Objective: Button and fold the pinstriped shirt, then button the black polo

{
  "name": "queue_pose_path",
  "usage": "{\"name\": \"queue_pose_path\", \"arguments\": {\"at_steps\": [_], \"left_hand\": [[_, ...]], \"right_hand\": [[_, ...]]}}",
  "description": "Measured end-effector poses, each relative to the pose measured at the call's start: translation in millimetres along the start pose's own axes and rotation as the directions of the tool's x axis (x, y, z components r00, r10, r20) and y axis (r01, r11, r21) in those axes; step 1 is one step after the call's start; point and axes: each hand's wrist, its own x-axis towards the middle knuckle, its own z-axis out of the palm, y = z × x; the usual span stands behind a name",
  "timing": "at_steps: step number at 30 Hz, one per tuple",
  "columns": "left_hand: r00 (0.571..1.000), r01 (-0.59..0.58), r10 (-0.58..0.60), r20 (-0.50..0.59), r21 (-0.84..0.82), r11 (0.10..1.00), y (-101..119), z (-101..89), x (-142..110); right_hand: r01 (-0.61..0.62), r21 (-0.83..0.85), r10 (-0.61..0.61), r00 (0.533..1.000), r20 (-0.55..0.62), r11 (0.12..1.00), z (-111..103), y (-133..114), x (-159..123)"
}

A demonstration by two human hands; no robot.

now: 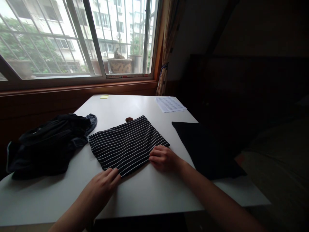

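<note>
Striped cloth (125, 141) is mid-table, lying flat on the white table (145, 199), set at a slant, w/ mild ripples across the stripes. Your L hand (105, 182) is on its near edge by the near L corner, fingers bent & close together. Your R hand (164, 158) is on the same edge, nearer the R corner, fingers curled in. Both thumbs are mostly out of sight, so can't tell if you're pinching the hem or just pressing on it.

Risks, my read:
- Uneven pull L vs R would skew the cloth & bunch the stripes; ripples suggest tension isn't even.
- If it's >1 layer & you only have the top one, layers could slide apart. Fabric looks thin, prob slips easily on a smooth top.
- Dark clothing pile (48, 145) sits right by the cloth's far L corner; a sweep that way could snag it or drag both.
- R forearm is close to the black cloth (207, 148); swinging the elbow out could shove it.

Hard to see:
- Underside of the striped cloth + layer count: n/a from here.
- Pile is too dark to separate garments; can't confirm whether it touches the striped cloth.
- Black cloth's R side fades into shadow; can't tell if it overhangs the table edge.
- Small reddish patch past its R end: can't ID.
- Papers (171, 104) at the far R: text unreadable.
- Both forearms cut off at frame bottom.
</note>
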Motion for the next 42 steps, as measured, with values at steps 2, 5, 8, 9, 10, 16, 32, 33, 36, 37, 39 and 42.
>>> {"name": "queue_pose_path", "arguments": {"at_steps": [2,5,8,9,10,16,32,33,36,37,39,42], "left_hand": [[1.000,0.003,-0.002,0.023,-0.004,1.000,-1.0,-0.3,0.5],[0.998,0.020,-0.018,0.065,-0.031,0.999,-2.7,-2.7,0.7],[0.992,0.062,-0.054,0.115,-0.065,0.996,-2.6,-16.2,0.4],[0.991,0.074,-0.065,0.118,-0.076,0.994,-1.7,-23.7,0.6],[0.991,0.083,-0.074,0.108,-0.086,0.993,-0.4,-32.2,1.4],[0.989,-0.020,0.008,-0.147,-0.078,0.997,12.5,-65.4,34.5],[0.932,-0.308,0.278,-0.234,-0.101,0.946,3.7,18.2,96.7],[0.928,-0.311,0.280,-0.248,-0.095,0.946,3.5,18.1,94.4],[0.918,-0.319,0.285,-0.274,-0.085,0.944,3.1,18.3,90.4],[0.919,-0.318,0.286,-0.273,-0.083,0.944,3.3,18.3,89.4],[0.921,-0.317,0.287,-0.263,-0.076,0.946,4.7,17.2,86.5],[0.930,-0.294,0.274,-0.246,-0.049,0.954,9.0,11.2,77.1]], "right_hand": [[-0.010,0.025,0.009,1.000,0.005,1.000,-1.4,-1.6,0.4],[-0.069,0.053,0.071,0.997,-0.039,0.996,-3.1,-0.2,0.3],[-0.254,0.047,0.258,0.959,-0.115,0.966,-3.4,6.8,-0.3],[-0.329,0.037,0.331,0.934,-0.132,0.944,-3.3,9.8,-0.7],[-0.394,0.027,0.394,0.908,-0.142,0.919,-3.2,12.9,-1.2],[-0.453,0.063,0.457,0.888,-0.049,0.889,-3.2,21.4,-5.8],[-0.607,0.163,0.627,0.768,-0.128,0.778,-3.9,35.8,-17.6],[-0.636,0.163,0.655,0.747,-0.115,0.754,-3.3,38.4,-19.6],[-0.688,0.196,0.708,0.705,-0.049,0.699,-4.5,42.0,-24.6],[-0.701,0.211,0.720,0.693,-0.024,0.682,-6.3,41.4,-25.5],[-0.722,0.236,0.737,0.675,0.031,0.651,-11.3,38.3,-25.8],[-0.739,0.265,0.735,0.664,0.135,0.619,-19.5,32.4,-25.1]]}}
